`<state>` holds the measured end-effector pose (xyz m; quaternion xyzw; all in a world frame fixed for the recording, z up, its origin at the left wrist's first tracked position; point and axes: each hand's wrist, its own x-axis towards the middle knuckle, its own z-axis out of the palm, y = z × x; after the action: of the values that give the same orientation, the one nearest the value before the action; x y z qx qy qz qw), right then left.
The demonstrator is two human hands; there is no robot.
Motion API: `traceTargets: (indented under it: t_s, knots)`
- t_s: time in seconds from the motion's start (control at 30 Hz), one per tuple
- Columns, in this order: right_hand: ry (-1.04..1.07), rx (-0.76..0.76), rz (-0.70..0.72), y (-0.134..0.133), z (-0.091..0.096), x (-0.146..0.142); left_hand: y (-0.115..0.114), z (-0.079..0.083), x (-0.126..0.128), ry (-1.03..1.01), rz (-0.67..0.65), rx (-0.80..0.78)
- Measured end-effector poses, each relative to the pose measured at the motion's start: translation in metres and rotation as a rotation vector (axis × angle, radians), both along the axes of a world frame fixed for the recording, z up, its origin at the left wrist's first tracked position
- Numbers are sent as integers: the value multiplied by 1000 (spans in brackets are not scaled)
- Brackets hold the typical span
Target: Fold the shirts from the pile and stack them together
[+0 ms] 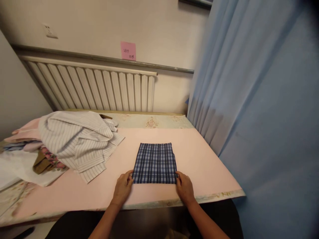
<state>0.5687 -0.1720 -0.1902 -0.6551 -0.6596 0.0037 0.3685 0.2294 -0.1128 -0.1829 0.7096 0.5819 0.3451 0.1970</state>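
Note:
A folded blue plaid cloth [155,162] lies flat on the pink table top [199,156], near its front edge. My left hand [122,190] pinches the cloth's near left corner. At the near right corner, my right hand [184,188] grips the cloth the same way. Both hands have their fingers curled onto the fabric.
A heap of clothes [62,142] lies at the left, topped by a white striped shirt [79,136]. A white radiator [92,86] lines the wall behind. A blue curtain [249,83] hangs close along the table's right side. A pink note [128,50] is stuck on the wall.

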Motion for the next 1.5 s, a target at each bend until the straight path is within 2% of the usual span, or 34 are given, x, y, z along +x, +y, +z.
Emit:
traceTargets:
  t_s: [0.4,1.5]
  knots:
    - [-23,26,13,0,-2,0,-5,4,1,-17,2,-4]
    - [-48,107,30,2,-6,0,-3,-3,-1,7,-13,-1]
